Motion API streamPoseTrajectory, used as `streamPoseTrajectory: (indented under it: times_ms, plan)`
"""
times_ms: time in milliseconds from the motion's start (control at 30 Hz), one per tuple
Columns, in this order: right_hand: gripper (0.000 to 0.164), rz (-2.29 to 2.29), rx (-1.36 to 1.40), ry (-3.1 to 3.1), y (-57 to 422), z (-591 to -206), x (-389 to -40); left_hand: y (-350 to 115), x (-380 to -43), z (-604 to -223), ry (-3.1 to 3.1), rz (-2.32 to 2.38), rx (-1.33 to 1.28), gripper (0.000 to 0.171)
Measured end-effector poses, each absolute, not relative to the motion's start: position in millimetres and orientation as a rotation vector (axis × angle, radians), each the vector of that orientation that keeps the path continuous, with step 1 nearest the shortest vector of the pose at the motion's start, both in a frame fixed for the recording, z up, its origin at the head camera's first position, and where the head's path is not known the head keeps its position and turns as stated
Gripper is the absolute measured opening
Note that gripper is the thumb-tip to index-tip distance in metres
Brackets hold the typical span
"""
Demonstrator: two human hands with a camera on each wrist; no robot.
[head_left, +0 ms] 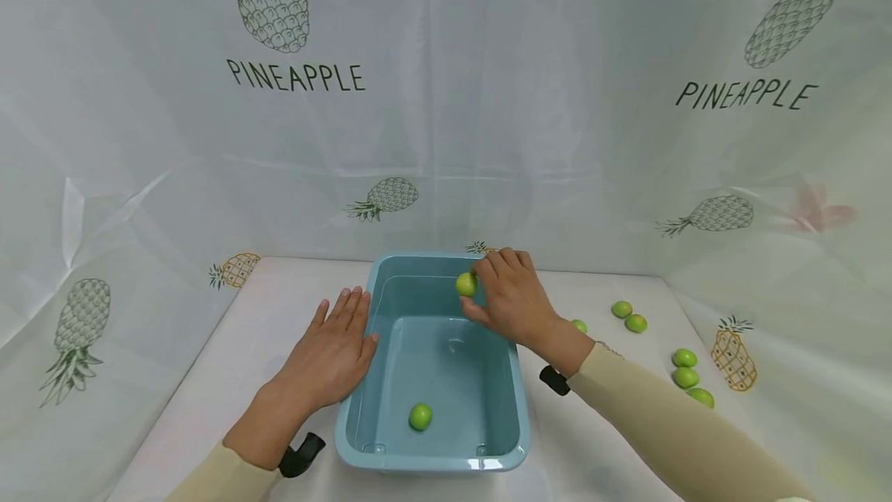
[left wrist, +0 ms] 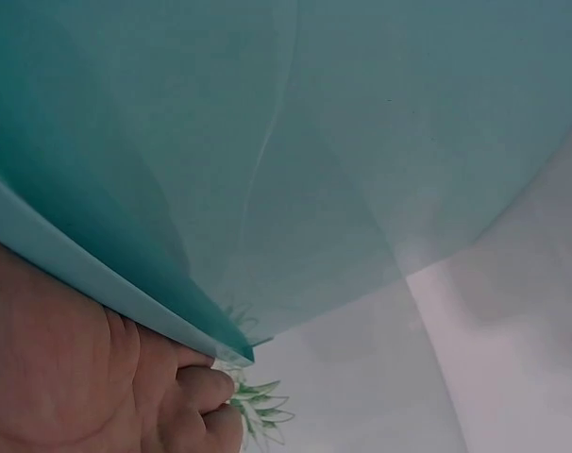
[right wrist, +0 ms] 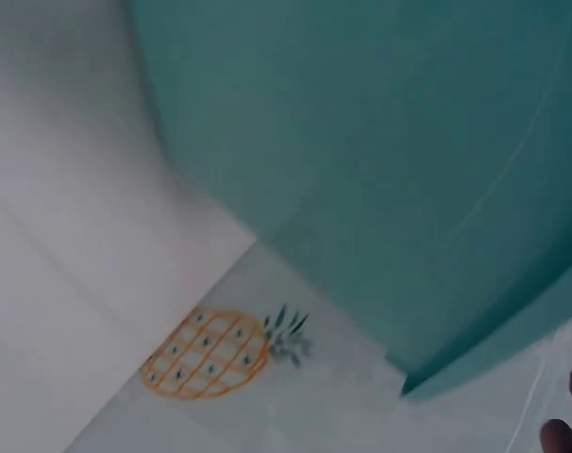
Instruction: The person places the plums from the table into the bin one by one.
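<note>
A light blue plastic basin (head_left: 432,462) stands on the white table. My right hand (head_left: 512,297) pinches a green lime (head_left: 465,284) between thumb and fingers, over the basin's far right part. Another lime (head_left: 420,417) lies on the basin floor near its front. My left hand (head_left: 326,355) rests flat with straight fingers along the basin's left rim. In the left wrist view, the palm (left wrist: 55,349) lies against the rim (left wrist: 126,294). The right wrist view catches only some fingertips (right wrist: 562,437) beside the basin, and the held lime is out of that view.
Right of the basin, several limes lie on the table: one (head_left: 579,325) partly hidden by the right wrist, a pair (head_left: 622,309) farther back, and a row (head_left: 686,377) near the right edge. A pineapple-printed sheet (head_left: 516,138) hangs behind the table and along its sides.
</note>
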State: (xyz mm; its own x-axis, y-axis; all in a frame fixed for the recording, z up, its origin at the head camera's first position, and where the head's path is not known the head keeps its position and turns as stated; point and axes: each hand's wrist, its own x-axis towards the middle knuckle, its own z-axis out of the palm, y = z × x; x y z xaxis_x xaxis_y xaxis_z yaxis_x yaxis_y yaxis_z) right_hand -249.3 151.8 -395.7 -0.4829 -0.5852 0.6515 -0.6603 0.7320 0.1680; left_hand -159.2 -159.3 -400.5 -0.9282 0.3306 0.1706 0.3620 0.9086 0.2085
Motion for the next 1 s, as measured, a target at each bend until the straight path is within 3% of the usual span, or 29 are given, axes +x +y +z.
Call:
streamPoseTrajectory:
  times_ms: [433,1000]
  plan:
    - [0.029,0.182,1.140,-2.388,103,-406,-232,-159,-162,-405,-2.947,-0.356,-0.529,0.067]
    - [0.035,0.053,1.157,-2.452,96,-414,-226,-160,-162,-406,-2.958,-0.393,-0.523,0.068]
